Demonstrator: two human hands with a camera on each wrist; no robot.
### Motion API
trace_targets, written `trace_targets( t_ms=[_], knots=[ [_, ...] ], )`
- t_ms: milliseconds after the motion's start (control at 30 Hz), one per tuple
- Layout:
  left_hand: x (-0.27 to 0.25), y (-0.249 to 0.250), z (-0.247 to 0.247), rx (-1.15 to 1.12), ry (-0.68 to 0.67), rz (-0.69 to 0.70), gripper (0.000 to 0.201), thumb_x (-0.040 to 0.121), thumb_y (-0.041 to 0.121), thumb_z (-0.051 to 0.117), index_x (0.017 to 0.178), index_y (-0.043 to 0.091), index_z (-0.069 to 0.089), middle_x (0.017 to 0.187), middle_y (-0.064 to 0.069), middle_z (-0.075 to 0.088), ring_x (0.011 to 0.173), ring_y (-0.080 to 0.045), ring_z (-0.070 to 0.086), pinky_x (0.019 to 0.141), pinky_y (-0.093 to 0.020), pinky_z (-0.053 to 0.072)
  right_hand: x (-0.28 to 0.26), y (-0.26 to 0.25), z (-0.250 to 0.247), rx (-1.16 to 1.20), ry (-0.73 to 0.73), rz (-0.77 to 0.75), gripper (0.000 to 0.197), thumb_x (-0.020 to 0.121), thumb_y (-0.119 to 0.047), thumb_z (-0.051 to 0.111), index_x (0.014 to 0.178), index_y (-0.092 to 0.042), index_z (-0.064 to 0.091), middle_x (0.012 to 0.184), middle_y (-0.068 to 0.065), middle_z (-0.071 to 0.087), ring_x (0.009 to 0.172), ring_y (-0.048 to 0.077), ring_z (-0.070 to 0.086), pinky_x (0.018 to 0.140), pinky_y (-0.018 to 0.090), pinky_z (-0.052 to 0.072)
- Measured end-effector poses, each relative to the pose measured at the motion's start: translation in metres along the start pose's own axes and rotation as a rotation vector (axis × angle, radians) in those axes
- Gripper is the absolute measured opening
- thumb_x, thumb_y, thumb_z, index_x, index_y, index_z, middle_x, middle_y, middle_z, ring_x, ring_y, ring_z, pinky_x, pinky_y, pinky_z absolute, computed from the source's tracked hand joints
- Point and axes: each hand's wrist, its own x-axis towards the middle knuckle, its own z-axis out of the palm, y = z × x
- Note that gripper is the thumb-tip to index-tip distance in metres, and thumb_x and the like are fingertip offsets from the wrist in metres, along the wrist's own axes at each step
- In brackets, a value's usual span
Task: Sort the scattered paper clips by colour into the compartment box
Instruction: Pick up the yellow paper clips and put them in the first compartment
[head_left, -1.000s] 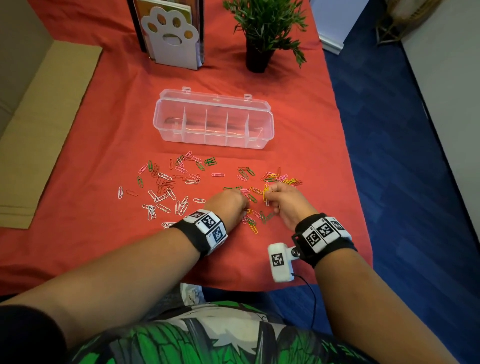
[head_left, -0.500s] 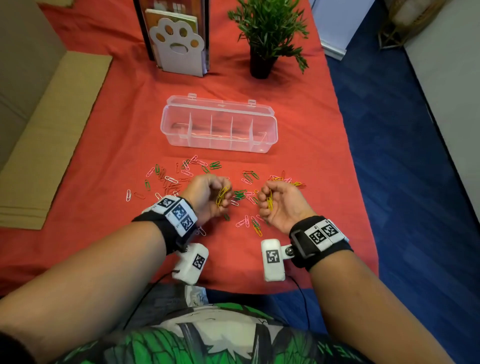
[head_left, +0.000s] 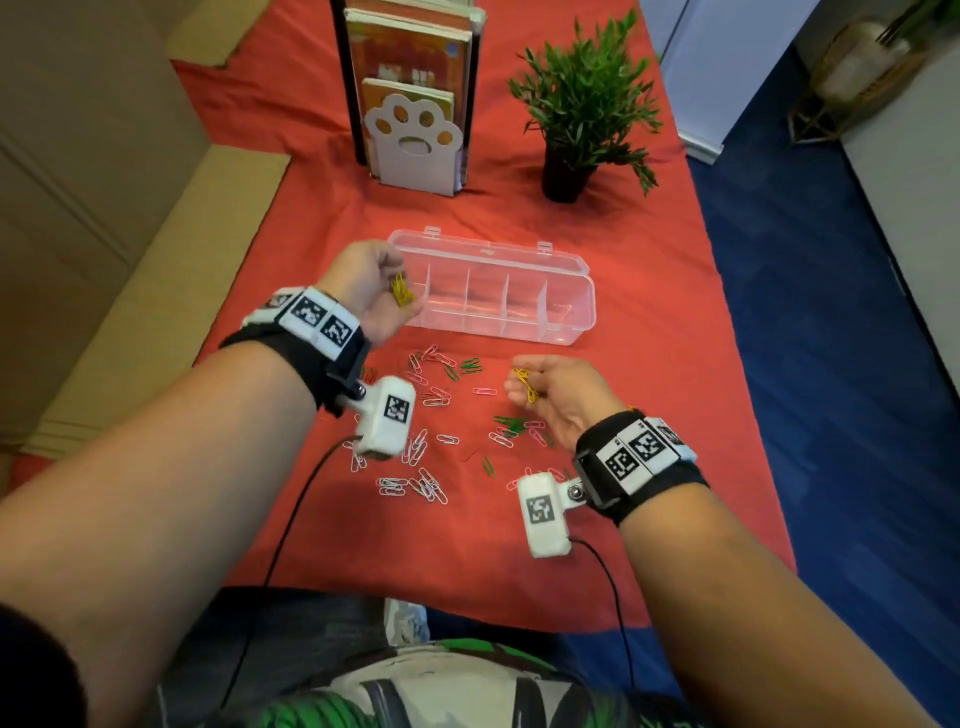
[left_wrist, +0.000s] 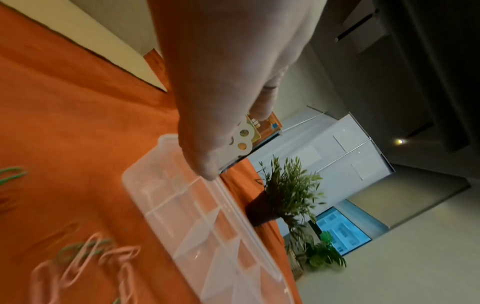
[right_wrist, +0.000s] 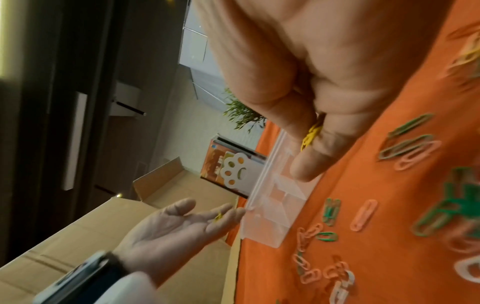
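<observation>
A clear compartment box (head_left: 566, 291) lies open on the red tablecloth, its compartments bare as far as I can see. My left hand (head_left: 371, 291) hovers at the box's left end, palm up and cupped round a bunch of yellow paper clips (head_left: 401, 293). My right hand (head_left: 556, 389) is in front of the box's right half, above the cloth, pinching more yellow clips (head_left: 524, 384), seen as yellow clips (right_wrist: 310, 135) between thumb and fingers. Pink, green and white clips (head_left: 436, 395) lie scattered between the box and me. In the left wrist view the box (left_wrist: 207, 226) shows under the palm.
A paw-shaped bookend with books (head_left: 413, 140) and a potted plant (head_left: 582, 104) stand behind the box. Flat cardboard (head_left: 156, 291) lies along the table's left side. The table's right edge drops to blue carpet (head_left: 831, 364).
Both hands have lifted off the cloth with yellow clips. The left hand has travelled forward to the box's left end; the right hand has risen and moved slightly towards the box.
</observation>
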Motion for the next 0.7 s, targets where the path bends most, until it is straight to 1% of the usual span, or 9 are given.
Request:
trace_targets(
  t_ms=[67,167,200,300,367,400,467,533,700],
  knots=[
    [0.004,0.012,0.004,-0.015,0.056,0.046,0.014,0.081,0.011,0.04,0.067,0.016,0.04,0.078,-0.002,0.034,0.065,-0.016,0.038,0.097,-0.036,0.042,0.002,-0.008,0.009,0.007,-0.009,-0.025,0.034,0.09,0.016,0.027,0.103,0.002,0.055,0.08,0.012,0.056,0.068,0.019,0.059,0.051,0.018,0.055],
    [0.004,0.016,0.008,0.053,0.121,0.114,0.012,0.08,0.007,0.042,0.07,0.013,0.038,0.099,-0.002,0.043,0.077,-0.017,0.049,0.074,-0.031,0.051,0.005,-0.02,0.023,-0.066,-0.03,-0.076,0.034,0.088,0.018,0.03,0.103,0.0,0.055,0.083,0.008,0.053,0.072,0.016,0.058,0.058,0.02,0.055],
    [0.005,0.014,0.006,0.076,0.136,0.139,0.014,0.08,0.005,0.042,0.069,0.013,0.04,0.098,-0.001,0.05,0.081,-0.017,0.053,0.071,-0.029,0.051,0.008,-0.024,0.029,-0.112,-0.024,-0.103,0.036,0.087,0.019,0.031,0.105,0.001,0.056,0.083,0.007,0.052,0.072,0.015,0.057,0.061,0.021,0.055],
    [0.005,0.003,-0.016,0.272,0.206,0.192,0.017,0.077,0.008,0.048,0.063,0.017,0.045,0.068,0.001,0.044,0.061,-0.015,0.043,0.059,-0.028,0.039,0.017,-0.038,0.052,-0.279,0.0,-0.234,0.037,0.084,0.018,0.035,0.101,-0.003,0.06,0.079,0.004,0.055,0.068,0.013,0.059,0.066,0.022,0.055],
    [0.004,-0.012,-0.036,0.445,0.239,0.237,0.011,0.068,0.011,0.05,0.076,0.015,0.057,0.077,-0.008,0.058,0.071,-0.023,0.054,0.067,-0.035,0.045,0.023,-0.048,0.069,-0.345,-0.015,-0.299,0.035,0.084,0.017,0.037,0.097,-0.007,0.06,0.079,0.005,0.056,0.068,0.013,0.06,0.067,0.021,0.056],
    [0.003,-0.021,-0.046,0.498,0.271,0.243,0.028,0.067,0.01,0.05,0.093,0.014,0.062,0.096,-0.015,0.065,0.089,-0.028,0.061,0.081,-0.041,0.048,0.028,-0.052,0.077,-0.358,-0.029,-0.319,0.034,0.085,0.016,0.037,0.099,-0.005,0.06,0.078,0.004,0.055,0.069,0.014,0.06,0.068,0.022,0.056],
    [-0.005,-0.037,-0.061,0.532,0.327,0.251,0.042,0.077,0.004,0.05,0.118,0.01,0.057,0.124,-0.019,0.059,0.117,-0.032,0.055,0.101,-0.047,0.042,0.037,-0.061,0.097,-0.391,-0.057,-0.371,0.031,0.086,0.011,0.037,0.099,-0.003,0.063,0.079,0.006,0.056,0.079,0.02,0.061,0.08,0.034,0.056],
    [-0.014,-0.052,-0.072,0.574,0.344,0.243,0.041,0.083,0.001,0.049,0.123,0.011,0.053,0.128,-0.012,0.057,0.12,-0.028,0.053,0.104,-0.043,0.04,0.044,-0.067,0.114,-0.52,-0.075,-0.438,0.036,0.086,0.002,0.037,0.108,-0.005,0.064,0.092,0.006,0.058,0.092,0.022,0.059,0.092,0.046,0.049],
    [-0.02,-0.082,-0.091,0.621,0.315,0.266,0.031,0.087,0.004,0.051,0.118,0.008,0.056,0.122,-0.012,0.061,0.112,-0.026,0.058,0.101,-0.037,0.042,0.053,-0.076,0.118,-0.775,-0.057,-0.451,0.053,0.081,0.004,0.036,0.13,-0.005,0.051,0.134,0.016,0.054,0.123,0.026,0.051,0.108,0.04,0.038]
  ],
)
